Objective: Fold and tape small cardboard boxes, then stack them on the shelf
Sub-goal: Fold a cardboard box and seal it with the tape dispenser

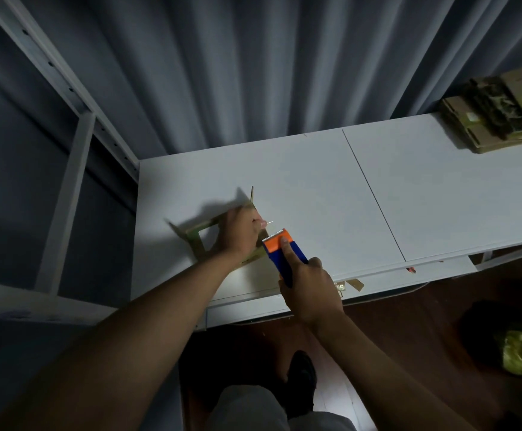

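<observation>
Box [205,237] sits on the table [315,188] near its left front corner, flaps splayed, held down by the left hand [241,233], fingers curled over its right edge. Right hand [309,290] grips the dispenser [281,255], forefinger laid along the top, blade end touching the box just right of the left fingers. Dispenser's long axis runs from the person up-left toward the box (tape itself hard to see); box's own long axis I cannot tell.

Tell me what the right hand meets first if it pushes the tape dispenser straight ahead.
Most likely the left hand on the small cardboard box: the tape dispenser in the right hand points right at them, though depth is unclear.
</observation>
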